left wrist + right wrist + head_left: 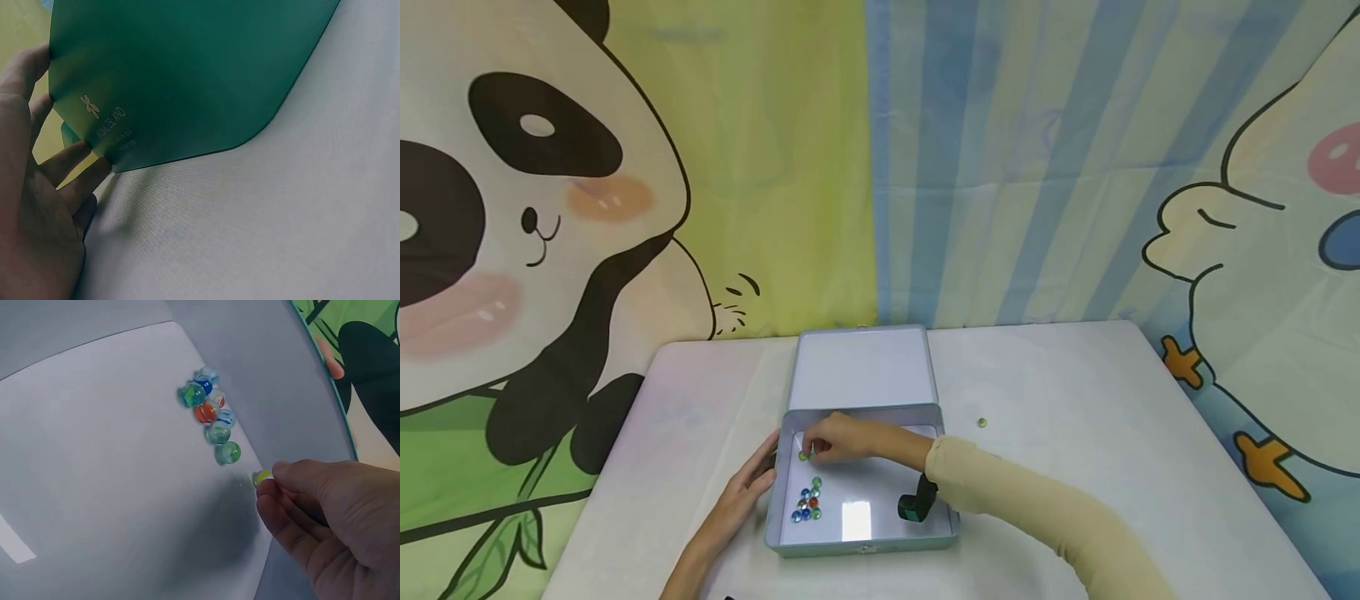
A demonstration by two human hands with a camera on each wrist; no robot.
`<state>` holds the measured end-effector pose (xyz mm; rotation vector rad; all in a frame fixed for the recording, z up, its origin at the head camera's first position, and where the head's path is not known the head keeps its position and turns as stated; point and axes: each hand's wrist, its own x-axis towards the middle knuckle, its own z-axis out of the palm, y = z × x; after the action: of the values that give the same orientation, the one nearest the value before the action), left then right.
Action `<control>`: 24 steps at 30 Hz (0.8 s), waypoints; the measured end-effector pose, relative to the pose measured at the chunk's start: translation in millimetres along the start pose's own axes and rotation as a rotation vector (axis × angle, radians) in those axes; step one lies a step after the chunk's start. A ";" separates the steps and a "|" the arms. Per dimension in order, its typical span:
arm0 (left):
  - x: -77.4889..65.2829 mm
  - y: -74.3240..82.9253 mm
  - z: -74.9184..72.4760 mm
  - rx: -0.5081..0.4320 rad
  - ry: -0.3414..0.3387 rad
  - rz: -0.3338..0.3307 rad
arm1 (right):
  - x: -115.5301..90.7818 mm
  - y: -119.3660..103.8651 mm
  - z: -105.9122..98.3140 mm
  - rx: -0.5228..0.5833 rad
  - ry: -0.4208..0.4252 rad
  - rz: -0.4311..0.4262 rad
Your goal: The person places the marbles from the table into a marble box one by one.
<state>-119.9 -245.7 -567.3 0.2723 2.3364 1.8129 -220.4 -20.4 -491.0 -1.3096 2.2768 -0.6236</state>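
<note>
An open tin box (880, 546) has a pale interior and a green outer side, seen close in the left wrist view. Inside, my right hand (838, 437) reaches to the left wall, thumb and forefinger pinching a yellow-green marble (263, 477) low over the floor. A cluster of glass marbles lies along that wall, among them an orange-red marble (206, 411), a dark blue marble (203, 384) and a green marble (229, 452). From outside, my left hand (739, 500) rests extended fingers against the box's left side; in the left wrist view its fingertips touch the green wall (187, 75).
The raised lid (863, 367) leans back behind the box. To the right of it, a single marble (982, 422) lies on the white tablecloth (1045, 392). A black wrist camera (917, 500) hangs from my right wrist over the box. A printed curtain (985, 167) stands behind the table.
</note>
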 end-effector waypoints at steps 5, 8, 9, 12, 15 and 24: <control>-0.5 1.0 -1.1 0.017 -0.022 0.038 | 6.5 4.0 9.5 -0.002 -0.008 -0.003; -0.8 1.4 -1.8 0.014 -0.034 0.048 | 7.8 6.2 13.7 0.010 -0.012 -0.013; -0.7 1.6 -1.9 0.013 -0.034 0.047 | 8.3 6.9 15.0 0.015 -0.008 -0.017; -0.4 2.2 -1.2 0.012 -0.025 0.041 | 8.9 8.1 18.1 0.001 0.003 -0.025; 0.2 2.1 -0.7 0.014 -0.024 0.042 | 9.9 8.7 20.6 -0.030 0.005 -0.026; -0.5 1.2 -1.0 0.001 -0.025 0.019 | 10.6 8.8 23.7 -0.052 -0.010 -0.001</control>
<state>-119.7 -246.5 -565.9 0.3160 2.3258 1.8065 -217.6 -29.7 -516.7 -1.3349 2.2986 -0.5606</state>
